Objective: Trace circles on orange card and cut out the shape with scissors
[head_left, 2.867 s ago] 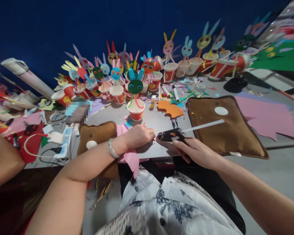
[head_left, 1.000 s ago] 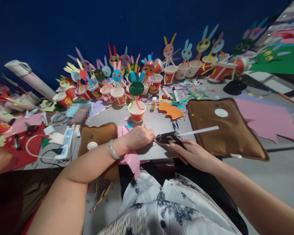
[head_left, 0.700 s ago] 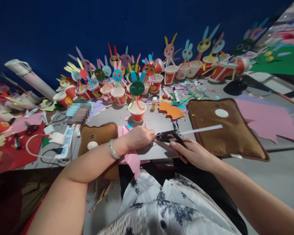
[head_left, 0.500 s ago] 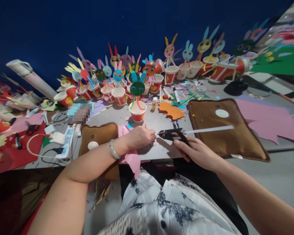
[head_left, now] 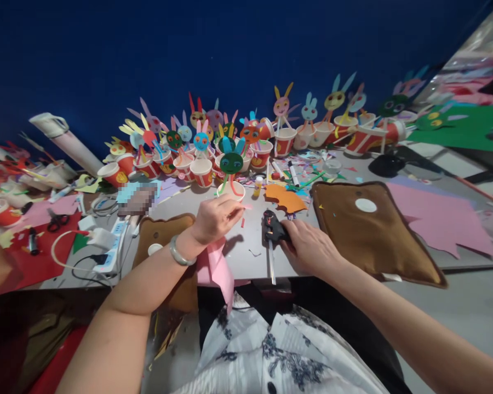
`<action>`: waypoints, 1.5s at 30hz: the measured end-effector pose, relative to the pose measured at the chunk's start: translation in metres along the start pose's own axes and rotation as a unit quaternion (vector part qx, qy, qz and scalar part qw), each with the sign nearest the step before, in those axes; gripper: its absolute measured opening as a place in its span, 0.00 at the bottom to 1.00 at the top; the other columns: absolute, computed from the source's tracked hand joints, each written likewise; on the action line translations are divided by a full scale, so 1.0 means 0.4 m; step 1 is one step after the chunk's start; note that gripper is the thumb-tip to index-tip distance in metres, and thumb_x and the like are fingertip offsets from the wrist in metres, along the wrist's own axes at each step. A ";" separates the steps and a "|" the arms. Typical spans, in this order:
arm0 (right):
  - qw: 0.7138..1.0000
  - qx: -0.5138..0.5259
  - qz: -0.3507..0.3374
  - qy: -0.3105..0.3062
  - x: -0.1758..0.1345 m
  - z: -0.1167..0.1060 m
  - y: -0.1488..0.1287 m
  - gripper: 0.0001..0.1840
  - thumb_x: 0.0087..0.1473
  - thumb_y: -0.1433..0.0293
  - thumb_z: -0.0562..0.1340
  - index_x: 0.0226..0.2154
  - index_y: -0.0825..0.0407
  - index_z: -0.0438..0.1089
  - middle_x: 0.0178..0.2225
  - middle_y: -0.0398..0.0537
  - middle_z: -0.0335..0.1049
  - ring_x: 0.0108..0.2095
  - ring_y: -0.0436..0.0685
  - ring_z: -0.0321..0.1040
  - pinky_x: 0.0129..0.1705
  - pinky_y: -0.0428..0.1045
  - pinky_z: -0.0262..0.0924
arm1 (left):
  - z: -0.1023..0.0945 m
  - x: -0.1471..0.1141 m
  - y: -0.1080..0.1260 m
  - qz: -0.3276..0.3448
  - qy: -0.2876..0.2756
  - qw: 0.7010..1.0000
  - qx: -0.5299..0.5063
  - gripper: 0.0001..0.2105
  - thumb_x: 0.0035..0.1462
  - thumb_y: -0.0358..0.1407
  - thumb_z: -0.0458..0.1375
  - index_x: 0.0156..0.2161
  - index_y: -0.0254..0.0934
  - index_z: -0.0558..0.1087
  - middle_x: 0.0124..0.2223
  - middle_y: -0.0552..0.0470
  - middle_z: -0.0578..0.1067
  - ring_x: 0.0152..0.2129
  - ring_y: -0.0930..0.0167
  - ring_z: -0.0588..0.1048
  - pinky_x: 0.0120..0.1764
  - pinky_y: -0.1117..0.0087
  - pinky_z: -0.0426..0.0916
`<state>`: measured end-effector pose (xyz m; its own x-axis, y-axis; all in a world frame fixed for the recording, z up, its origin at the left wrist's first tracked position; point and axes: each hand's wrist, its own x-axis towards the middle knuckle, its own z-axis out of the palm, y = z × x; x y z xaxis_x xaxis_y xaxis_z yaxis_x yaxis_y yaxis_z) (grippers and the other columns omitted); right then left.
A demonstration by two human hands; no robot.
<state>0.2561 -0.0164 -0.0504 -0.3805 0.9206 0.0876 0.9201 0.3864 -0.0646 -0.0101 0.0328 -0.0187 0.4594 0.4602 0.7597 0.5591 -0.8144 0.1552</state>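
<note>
My left hand point(head_left: 216, 219) is closed in a pinch on a small pink paper strip point(head_left: 245, 207), raised just in front of a paper cup point(head_left: 229, 190). On that cup stands a green paper rabbit head point(head_left: 231, 163) with blue ears. The hand hides most of the cup's front. My right hand point(head_left: 312, 246) is wrapped round a black hot glue gun point(head_left: 273, 227), which rests low at the table. A clear glue stick point(head_left: 271, 262) juts from its rear toward me. A folded pink paper sheet point(head_left: 217, 268) hangs over the table edge below my left wrist.
Several paper cups with rabbit heads point(head_left: 201, 143) line the back. An orange paper cutout point(head_left: 285, 198) and a small glue bottle point(head_left: 257, 187) lie in front. Brown hot-water bags point(head_left: 353, 230) flank my hands. A power strip point(head_left: 114, 246) and scissors point(head_left: 57, 220) are at left.
The glue gun has swung round, its nozzle now away from me, and lowered toward the table. My left hand has moved left and up toward the cup with the pink strip.
</note>
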 end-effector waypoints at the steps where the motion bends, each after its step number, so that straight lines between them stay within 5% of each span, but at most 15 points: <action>1: 1.000 -0.001 -0.017 0.014 0.003 -0.005 0.002 0.20 0.60 0.65 0.58 0.52 0.58 0.68 0.40 0.61 0.74 0.40 0.69 0.73 0.41 0.58 0.64 | 0.000 0.001 0.002 0.006 0.007 1.000 0.004 0.08 0.66 0.34 0.56 0.37 0.37 0.77 0.30 0.53 0.77 0.26 0.74 0.74 0.30 0.74 0.66; 4: 0.989 0.029 -0.089 0.116 0.010 -0.035 0.006 0.24 0.58 0.63 0.63 0.55 0.55 0.66 0.44 0.60 0.74 0.44 0.69 0.71 0.45 0.60 0.63 | 0.004 0.000 0.006 0.024 0.011 0.999 0.024 0.10 0.67 0.35 0.55 0.35 0.37 0.76 0.29 0.53 0.76 0.25 0.75 0.73 0.30 0.74 0.65; 9: 0.913 0.089 -0.174 0.358 0.047 -0.078 -0.030 0.07 0.60 0.71 0.65 0.42 0.49 0.69 0.35 0.48 0.77 0.35 0.58 0.70 0.45 0.55 0.60 | 0.014 -0.004 0.009 0.020 0.001 1.000 -0.001 0.11 0.67 0.38 0.56 0.34 0.36 0.77 0.27 0.52 0.74 0.23 0.75 0.70 0.26 0.74 0.62; 14: 0.887 0.073 -0.218 0.400 0.101 -0.071 -0.062 0.07 0.58 0.73 0.67 0.38 0.48 0.68 0.31 0.44 0.77 0.32 0.55 0.70 0.44 0.55 0.58 | 0.012 -0.005 0.023 -0.016 -0.047 0.996 -0.078 0.11 0.67 0.38 0.56 0.36 0.36 0.76 0.28 0.52 0.74 0.24 0.75 0.71 0.29 0.74 0.63; 28: 0.895 0.097 -0.233 0.368 0.101 -0.059 -0.071 0.06 0.60 0.76 0.62 0.37 0.49 0.68 0.32 0.45 0.77 0.31 0.55 0.70 0.45 0.56 0.57 | 0.003 0.002 0.026 -0.061 -0.077 0.982 -0.163 0.09 0.64 0.39 0.59 0.37 0.35 0.77 0.28 0.52 0.74 0.25 0.74 0.71 0.31 0.72 0.65; 33: 0.889 0.311 -0.098 0.321 0.116 -0.052 -0.067 0.04 0.61 0.68 0.63 0.33 0.48 0.70 0.30 0.45 0.76 0.33 0.57 0.72 0.42 0.56 0.60 | -0.003 0.014 -0.008 -0.111 0.039 0.977 -0.176 0.13 0.55 0.45 0.67 0.39 0.37 0.76 0.28 0.55 0.71 0.24 0.74 0.68 0.31 0.72 0.66; 37: 0.785 0.577 0.059 0.218 0.153 -0.048 -0.075 0.13 0.54 0.56 0.69 0.31 0.47 0.71 0.34 0.46 0.78 0.38 0.59 0.74 0.44 0.56 0.65 | 0.019 0.021 -0.079 -0.255 0.165 0.943 -0.139 0.13 0.53 0.38 0.68 0.41 0.37 0.73 0.39 0.51 0.75 0.35 0.72 0.73 0.41 0.69 0.70; 40: 0.706 0.682 0.130 0.140 0.188 -0.051 -0.080 0.19 0.45 0.53 0.74 0.27 0.47 0.71 0.33 0.44 0.78 0.39 0.58 0.74 0.45 0.54 0.65 | 0.046 0.024 -0.128 -0.330 0.121 0.914 -0.203 0.26 0.48 0.38 0.70 0.52 0.34 0.70 0.50 0.43 0.75 0.46 0.67 0.75 0.51 0.65 0.69; 45: 0.625 0.759 0.178 0.037 0.225 -0.049 -0.084 0.24 0.34 0.54 0.79 0.23 0.48 0.69 0.29 0.43 0.76 0.37 0.56 0.74 0.43 0.52 0.68 | 0.063 0.040 -0.146 -0.369 0.018 0.888 -0.272 0.18 0.48 0.37 0.69 0.43 0.32 0.74 0.45 0.45 0.78 0.42 0.67 0.76 0.48 0.66 0.68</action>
<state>0.1928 0.0524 -0.0209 -0.1193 0.9802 -0.1581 -0.2250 -0.1818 -0.9573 -0.0180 0.0966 -0.0313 0.0784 0.9364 0.3421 0.2779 -0.3501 0.8946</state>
